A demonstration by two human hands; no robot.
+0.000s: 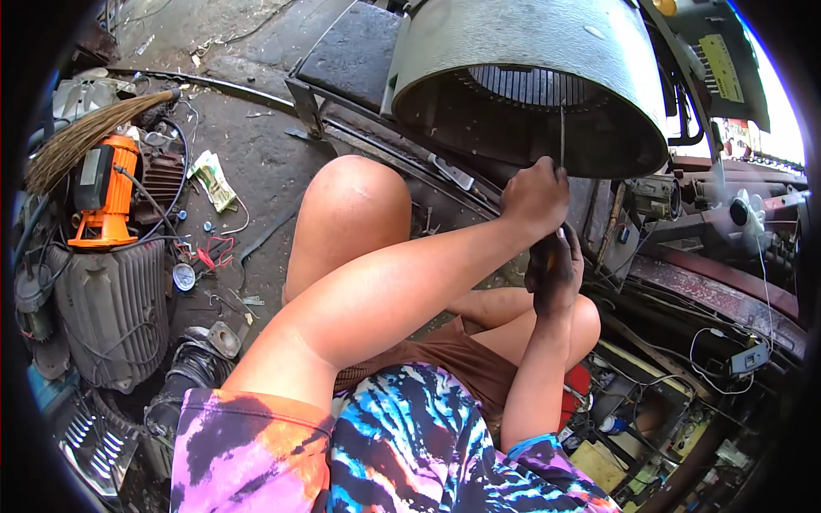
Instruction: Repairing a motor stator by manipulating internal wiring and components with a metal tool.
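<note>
A large grey metal cylinder (pixel 526 38) stands in front of me, its open end facing me, with a slotted ring (pixel 526 84) inside like a motor stator. My left hand (pixel 537 198) is closed at the cylinder's lower rim, gripping a thin metal rod (pixel 563 141). That rod points up into the opening, its upper part against the slots; its lower end is hidden by my fingers. Just below, my right hand (pixel 556 269) is curled, its palm side blackened. Whatever lies within its fingers is too dark to make out.
On the left lie an orange motor (pixel 109 188), a straw broom (pixel 94 137) and a finned grey motor housing (pixel 111 308). A dark metal bench (pixel 351 56) adjoins the cylinder. At right are a small white fan (pixel 749 212), rusty beams and a cluttered parts bin (pixel 633 427).
</note>
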